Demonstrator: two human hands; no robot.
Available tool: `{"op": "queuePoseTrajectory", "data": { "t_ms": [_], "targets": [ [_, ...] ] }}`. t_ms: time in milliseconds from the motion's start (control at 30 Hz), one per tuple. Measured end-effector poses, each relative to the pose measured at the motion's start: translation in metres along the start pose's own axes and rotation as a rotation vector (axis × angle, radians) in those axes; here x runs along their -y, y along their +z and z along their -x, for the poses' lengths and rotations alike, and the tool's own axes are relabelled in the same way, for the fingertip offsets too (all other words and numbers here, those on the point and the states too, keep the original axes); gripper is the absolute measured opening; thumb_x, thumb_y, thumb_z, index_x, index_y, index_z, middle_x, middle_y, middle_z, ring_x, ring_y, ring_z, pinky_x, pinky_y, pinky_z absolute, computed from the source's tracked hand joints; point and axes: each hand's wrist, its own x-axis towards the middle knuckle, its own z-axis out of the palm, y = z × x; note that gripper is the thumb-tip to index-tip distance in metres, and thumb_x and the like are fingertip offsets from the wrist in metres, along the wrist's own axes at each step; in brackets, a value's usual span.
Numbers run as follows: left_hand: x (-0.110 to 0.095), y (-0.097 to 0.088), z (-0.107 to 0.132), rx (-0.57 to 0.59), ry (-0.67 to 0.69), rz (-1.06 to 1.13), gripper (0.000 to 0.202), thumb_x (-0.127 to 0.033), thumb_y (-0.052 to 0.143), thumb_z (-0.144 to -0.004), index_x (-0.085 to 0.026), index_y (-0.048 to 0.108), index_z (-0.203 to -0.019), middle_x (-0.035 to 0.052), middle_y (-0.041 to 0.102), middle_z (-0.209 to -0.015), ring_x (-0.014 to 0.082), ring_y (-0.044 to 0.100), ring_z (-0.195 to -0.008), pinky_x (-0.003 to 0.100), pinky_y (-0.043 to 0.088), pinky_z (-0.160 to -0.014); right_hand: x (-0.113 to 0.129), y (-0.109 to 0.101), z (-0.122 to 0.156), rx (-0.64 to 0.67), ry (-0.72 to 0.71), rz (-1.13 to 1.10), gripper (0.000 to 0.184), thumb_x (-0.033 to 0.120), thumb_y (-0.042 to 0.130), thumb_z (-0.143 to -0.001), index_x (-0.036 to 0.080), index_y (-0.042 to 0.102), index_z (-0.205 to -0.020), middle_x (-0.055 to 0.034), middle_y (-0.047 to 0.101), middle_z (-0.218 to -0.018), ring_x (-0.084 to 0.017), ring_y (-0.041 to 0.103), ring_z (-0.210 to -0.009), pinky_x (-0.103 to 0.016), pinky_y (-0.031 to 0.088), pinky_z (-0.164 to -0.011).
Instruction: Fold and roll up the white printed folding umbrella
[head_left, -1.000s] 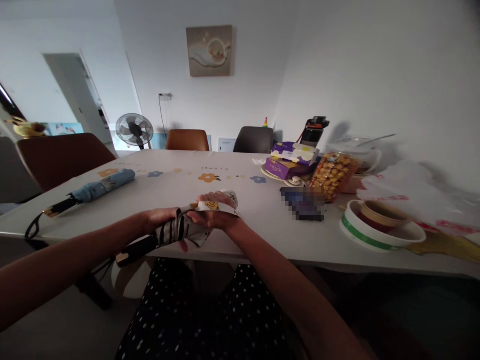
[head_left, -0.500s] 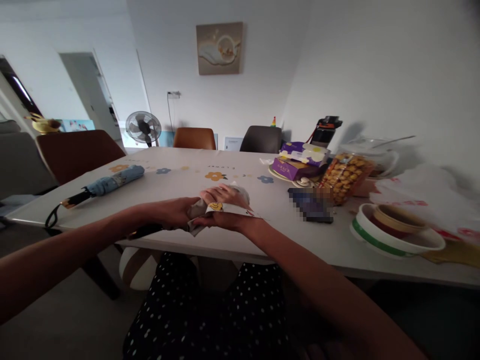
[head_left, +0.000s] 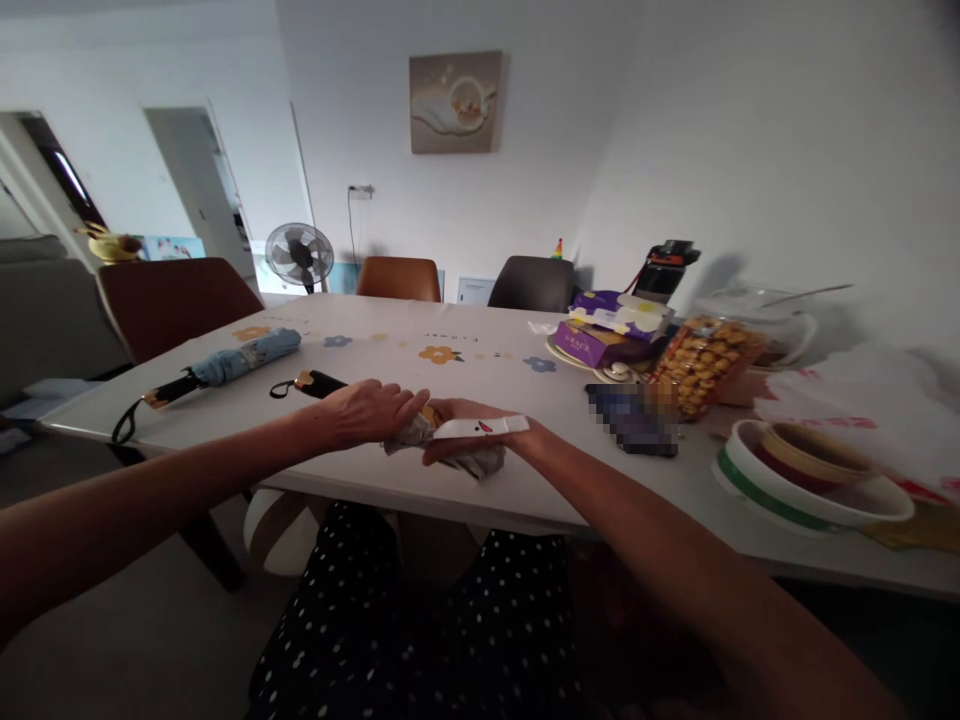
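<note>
Above the near edge of the table (head_left: 360, 350), I hold a second folding umbrella (head_left: 480, 461) with pale greyish fabric. Its black handle (head_left: 321, 384), with a gold-coloured end and a wrist loop, sticks out to the left past my left hand (head_left: 369, 410). That hand is closed over the umbrella near the handle. My right hand (head_left: 450, 420) is closed around the fabric, partly hidden by a white strap (head_left: 484, 428) with a small red print. Loose fabric hangs below the right hand. To the left lies a blue folded umbrella (head_left: 247, 357) with a black handle.
Right of my hands lies a blurred dark phone-like object (head_left: 634, 420). Beyond it are a purple box (head_left: 581, 345), a clear jar of round snacks (head_left: 705, 365), stacked bowls (head_left: 780, 500) and a plastic bag (head_left: 862, 410). Chairs (head_left: 397, 278) line the table's far side.
The held umbrella's handle has swung from below my left forearm to above my left hand. My left hand has moved onto its top, and the right hand has shifted along the fabric and strap.
</note>
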Motion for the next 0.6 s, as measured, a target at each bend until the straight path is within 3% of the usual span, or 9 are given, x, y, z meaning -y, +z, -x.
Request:
{"op": "queuePoseTrajectory", "data": {
  "t_ms": [100,200,267,433,500,600],
  "targets": [
    [0.002,-0.002,0.005,-0.056,0.048,0.065,0.038,-0.016,0.032,-0.092,-0.013,0.033,-0.130,0.0125,0.060,-0.098,0.0193,0.056,-0.083,0.031,0.039,-0.065,-0.001,0.002,0.009,0.181,0.066,-0.347,0.036,0.033,0.070,-0.060,0.016,0.059,-0.090,0.0005,0.063,-0.078,-0.013,0.058,-0.068,-0.024,0.045,-0.061],
    [0.000,-0.008,0.006,-0.010,0.037,0.185,0.038,-0.018,0.028,-0.093,-0.016,0.034,-0.130,0.0147,0.058,-0.106,0.0212,0.055,-0.090,0.033,0.038,-0.069,0.002,0.008,0.018,0.168,0.131,-0.430,0.032,0.029,0.067,-0.061,0.016,0.057,-0.089,0.0009,0.063,-0.075,-0.013,0.058,-0.064,-0.024,0.046,-0.059],
    [-0.004,-0.015,0.006,0.025,-0.007,0.242,0.039,-0.016,0.027,-0.092,-0.017,0.036,-0.129,0.0152,0.058,-0.109,0.0225,0.054,-0.093,0.035,0.038,-0.073,0.007,0.010,0.023,0.071,0.123,-0.283,0.031,0.025,0.065,-0.061,0.016,0.056,-0.088,-0.0003,0.064,-0.078,-0.013,0.059,-0.065,-0.024,0.046,-0.059],
    [-0.014,-0.035,0.006,0.182,-0.179,0.530,0.044,-0.025,0.052,-0.078,-0.019,0.043,-0.121,0.0102,0.061,-0.100,0.0232,0.056,-0.088,0.035,0.040,-0.077,0.023,0.015,0.037,-0.159,0.121,0.472,0.041,0.034,0.067,-0.061,0.015,0.055,-0.096,-0.0067,0.066,-0.079,-0.019,0.060,-0.064,-0.027,0.040,-0.051],
    [-0.015,-0.043,0.008,0.307,-0.223,0.675,0.044,-0.031,0.058,-0.072,-0.021,0.048,-0.113,0.0067,0.063,-0.094,0.0218,0.058,-0.081,0.033,0.041,-0.071,0.026,0.020,0.043,-0.190,0.046,0.676,0.035,0.034,0.062,-0.069,0.014,0.053,-0.097,-0.0079,0.066,-0.078,-0.020,0.060,-0.062,-0.028,0.038,-0.051],
    [-0.014,-0.049,0.014,0.433,-0.247,0.944,0.042,-0.037,0.064,-0.066,-0.021,0.053,-0.104,0.0039,0.063,-0.085,0.0198,0.059,-0.074,0.030,0.042,-0.066,0.026,0.032,0.051,-0.289,-0.116,0.904,0.025,0.018,0.046,-0.082,0.010,0.050,-0.106,-0.0108,0.066,-0.083,-0.020,0.060,-0.065,-0.030,0.037,-0.053]
  ]
}}
